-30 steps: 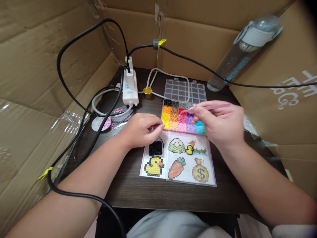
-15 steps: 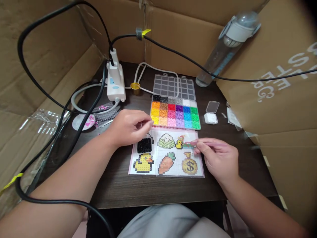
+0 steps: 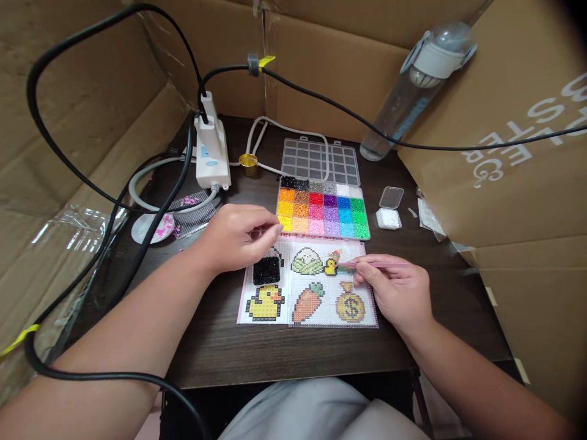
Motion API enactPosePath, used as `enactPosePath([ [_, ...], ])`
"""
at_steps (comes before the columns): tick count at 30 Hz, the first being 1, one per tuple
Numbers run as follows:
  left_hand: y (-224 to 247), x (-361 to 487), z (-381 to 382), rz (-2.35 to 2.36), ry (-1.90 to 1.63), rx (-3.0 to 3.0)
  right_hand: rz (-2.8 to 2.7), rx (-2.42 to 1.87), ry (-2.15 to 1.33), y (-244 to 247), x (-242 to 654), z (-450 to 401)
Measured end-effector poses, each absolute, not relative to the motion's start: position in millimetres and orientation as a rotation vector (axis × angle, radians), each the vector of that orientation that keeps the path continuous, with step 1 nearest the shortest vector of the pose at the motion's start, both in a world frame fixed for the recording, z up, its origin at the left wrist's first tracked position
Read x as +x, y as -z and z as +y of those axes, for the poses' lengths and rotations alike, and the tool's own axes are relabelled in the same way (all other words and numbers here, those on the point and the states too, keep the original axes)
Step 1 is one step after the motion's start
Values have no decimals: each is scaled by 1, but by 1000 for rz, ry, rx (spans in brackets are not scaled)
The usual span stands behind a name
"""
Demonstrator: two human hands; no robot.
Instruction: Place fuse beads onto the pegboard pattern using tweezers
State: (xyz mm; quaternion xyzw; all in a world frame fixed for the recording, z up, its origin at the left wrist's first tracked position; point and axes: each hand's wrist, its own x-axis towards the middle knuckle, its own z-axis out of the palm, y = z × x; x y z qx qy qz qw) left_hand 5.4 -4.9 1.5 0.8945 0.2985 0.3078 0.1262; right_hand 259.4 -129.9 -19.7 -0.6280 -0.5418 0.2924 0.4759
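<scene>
My right hand (image 3: 398, 292) pinches pink tweezers (image 3: 383, 265), their tips pointing left at a small yellow bead duck (image 3: 331, 266) with a black outline. The duck lies on a clear pegboard over a pattern sheet (image 3: 337, 318) printed with pixel pictures, among them a carrot (image 3: 308, 304) and a money bag (image 3: 350, 305). Thumb and forefinger together, my left hand (image 3: 243, 235) hovers by the sheet's upper left; what it holds, if anything, is hidden. Just below it stands a small clear box of black beads (image 3: 266, 270), above a printed yellow duck (image 3: 266, 302).
Behind the sheet lies a compartment box of coloured beads (image 3: 323, 211), its clear lid (image 3: 321, 162) folded back. A white power strip (image 3: 213, 153), black cables (image 3: 160, 211) and a gold cup (image 3: 248, 164) are at left. On the right are a white-bead box (image 3: 389, 218) and a tilted bottle (image 3: 413, 91).
My right hand has shifted slightly left, bringing the tweezer tips to the duck's right side. My left hand stays almost in place.
</scene>
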Motion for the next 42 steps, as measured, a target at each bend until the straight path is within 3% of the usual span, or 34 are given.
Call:
enactPosePath([
  [29, 0, 4, -5, 826, -946, 2628, -1227, -1469, -725, 24, 265, -130],
  [36, 0, 3, -8, 804, -972, 2606, -1380, -1385, -500, -16, 248, -81],
  [42, 1, 2, -7, 812, -950, 2615, -1444, -1322, -766, -8, 211, -32],
])
